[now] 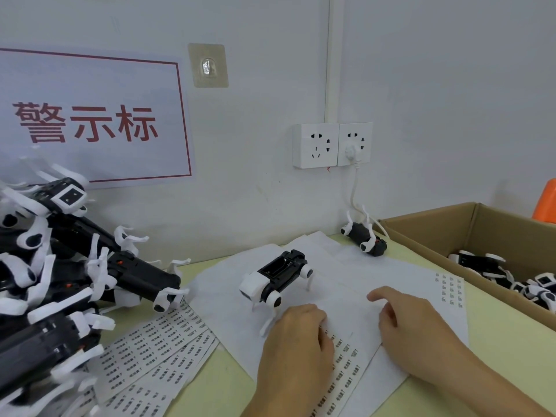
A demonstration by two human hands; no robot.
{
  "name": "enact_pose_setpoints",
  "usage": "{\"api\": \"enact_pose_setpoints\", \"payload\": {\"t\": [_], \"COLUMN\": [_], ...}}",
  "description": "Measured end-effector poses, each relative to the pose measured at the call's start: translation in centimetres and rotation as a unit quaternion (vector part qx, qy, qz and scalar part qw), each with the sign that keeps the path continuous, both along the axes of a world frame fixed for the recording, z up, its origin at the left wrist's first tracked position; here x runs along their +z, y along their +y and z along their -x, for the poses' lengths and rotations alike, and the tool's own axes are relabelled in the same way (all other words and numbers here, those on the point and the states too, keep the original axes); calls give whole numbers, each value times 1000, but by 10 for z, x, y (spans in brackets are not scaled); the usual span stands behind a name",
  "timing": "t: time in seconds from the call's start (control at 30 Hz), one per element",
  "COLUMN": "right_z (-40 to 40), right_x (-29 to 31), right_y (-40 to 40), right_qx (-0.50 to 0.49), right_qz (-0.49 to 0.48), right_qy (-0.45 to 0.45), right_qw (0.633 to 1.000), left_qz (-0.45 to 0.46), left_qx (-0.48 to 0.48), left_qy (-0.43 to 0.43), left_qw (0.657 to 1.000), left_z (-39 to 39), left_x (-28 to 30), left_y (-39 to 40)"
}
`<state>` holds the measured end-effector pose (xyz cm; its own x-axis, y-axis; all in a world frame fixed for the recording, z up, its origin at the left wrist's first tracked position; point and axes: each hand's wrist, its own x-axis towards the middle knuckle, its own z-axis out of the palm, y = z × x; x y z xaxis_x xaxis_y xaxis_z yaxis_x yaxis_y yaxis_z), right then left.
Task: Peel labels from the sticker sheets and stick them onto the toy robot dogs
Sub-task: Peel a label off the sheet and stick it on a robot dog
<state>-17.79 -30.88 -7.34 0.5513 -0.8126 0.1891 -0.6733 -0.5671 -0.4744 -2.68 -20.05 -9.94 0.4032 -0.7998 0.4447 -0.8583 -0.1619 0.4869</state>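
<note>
Table (496,341): a pale green top is carrying everything; the wall is standing at 12 o'clock.
Dog pile (60,281): a heap of black-and-white toy dogs is leaning in from 9 o'clock, waiting for labels as far as I can judge.
Box (427,233): a cardboard box at 3 o'clock is holding more dogs, probably finished ones.
Sticker sheets (156,350): a fan of full sheets is lying at 7 o'clock; one part-used sheet (346,359) is sitting under both hands at 6 o'clock.
Standing dog (276,275): it is standing upright at centre, just beyond the left hand, with its open black back facing up.
Lying dog (365,239): it is lying on its side at 1 o'clock, near the wall.
Left hand (296,347): curled fingers are pressing on the label rows; whether a label is pinched, I cannot tell.
Right hand (412,329): it is resting loosely open on the sheet, forefinger pointing towards 10 o'clock, gripping nothing.
Doing it well: the right hand should be pinning the backing flat while a left fingernail is lifting one label corner, peeling low and slowly so it is not curling, then pressing it squarely onto the standing dog.
</note>
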Motion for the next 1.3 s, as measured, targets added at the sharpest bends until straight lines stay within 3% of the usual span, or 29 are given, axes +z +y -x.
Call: {"api": "enact_pose_setpoints", "payload": {"t": [0.07, 0.23, 0.67, 0.73, 0.87, 1.03, 1.17, 1.3], "right_z": [1, 12, 10, 9, 0, -4, 1, 1], "right_x": [3, 9, 26, 31, 39, 29, 33, 34], "right_y": [2, -3, 3, 5, 25, 30, 27, 25], "right_qx": [-9, -66, -107, -93, 17, 54, 85, 85], "right_qz": [-18, 52, 35, -20, -283, -331, -445, -487], "right_qy": [1, 116, -14, -47, -81, -125, -181, -203], "right_qw": [1000, 990, 994, 994, 956, 934, 873, 845], "left_qz": [-6, -89, -40, -12, 28, 10, 2, 8], "left_qx": [-4, -95, -99, -87, -76, -75, -77, -76], "left_qy": [2, -21, -77, -33, 3, -27, -39, -35], "left_qw": [1000, 991, 991, 996, 997, 997, 996, 996], "left_z": [-1, 9, 9, 10, 10, 13, 12, 11], "left_x": [1, 3, 6, 8, 11, 11, 11, 13], "left_y": [1, 4, 6, 8, 9, 8, 8, 10]}}
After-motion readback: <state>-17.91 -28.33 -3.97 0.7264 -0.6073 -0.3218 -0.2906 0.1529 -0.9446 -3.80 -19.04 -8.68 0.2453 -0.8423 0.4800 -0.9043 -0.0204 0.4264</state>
